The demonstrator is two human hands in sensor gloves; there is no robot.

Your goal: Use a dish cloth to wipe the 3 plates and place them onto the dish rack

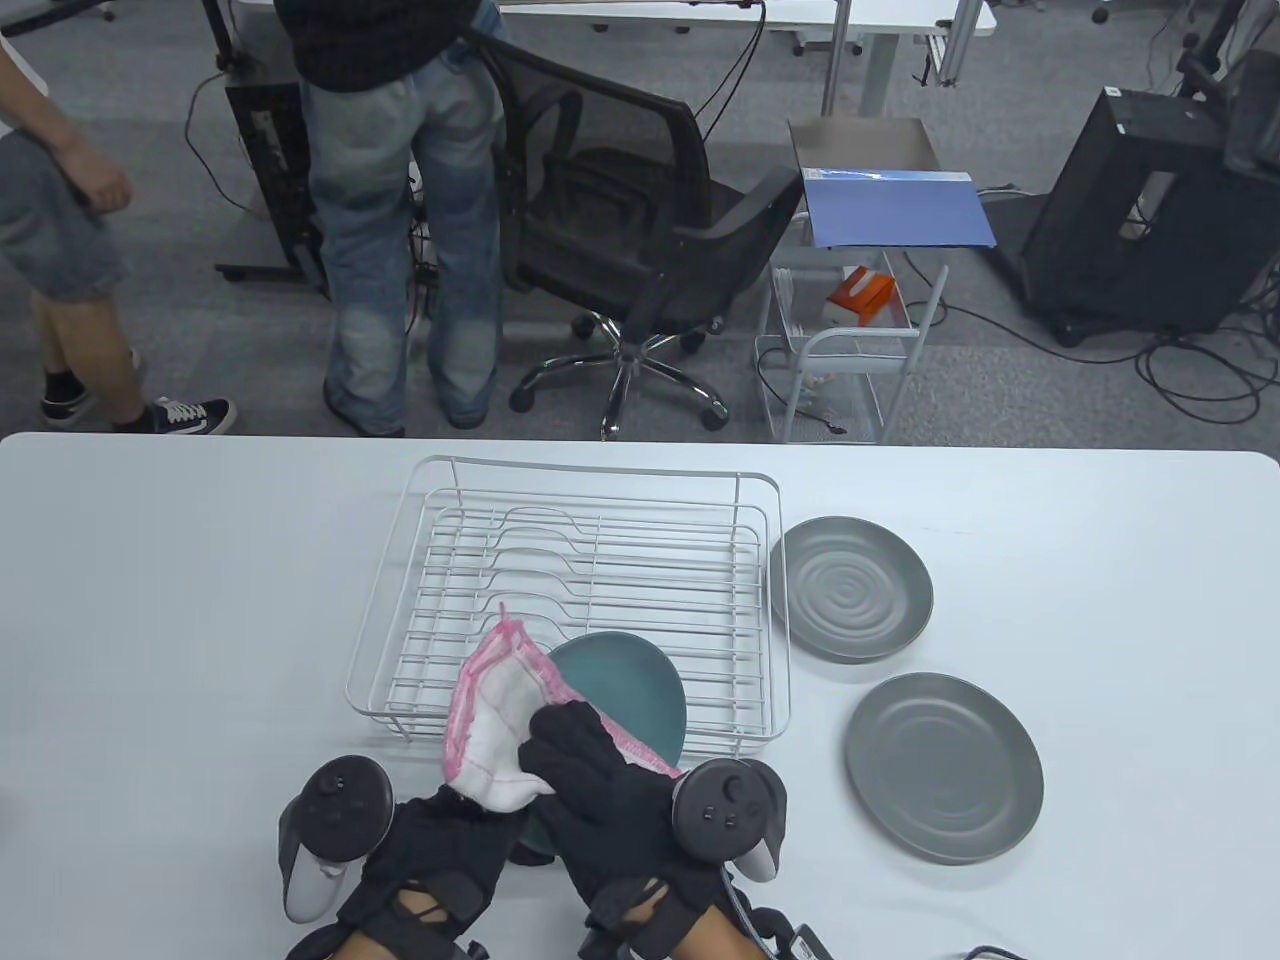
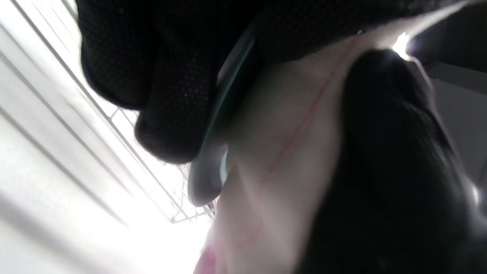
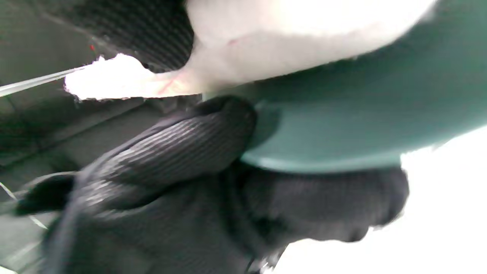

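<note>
Office floor behind; white table [image 1: 200,600]. Wire dish rack [image 1: 570,600] mid-table, no plates in it. Two grey plates [image 1: 850,588] [image 1: 944,768] lie flat right of it. Left hand [image 1: 450,850] grips teal plate [image 1: 630,690] by its rim, tilted over the rack's near edge; right hand [image 1: 590,790] presses dish cloth [image 1: 490,710] to it. Risk: rim grip slips under wiping pressure, plate drops.

Both hands at table's near edge, close together. Left hand [image 1: 440,840] fingers curled, gripping from below. Right hand [image 1: 600,790] fingers bent, pressing on top.
</note>
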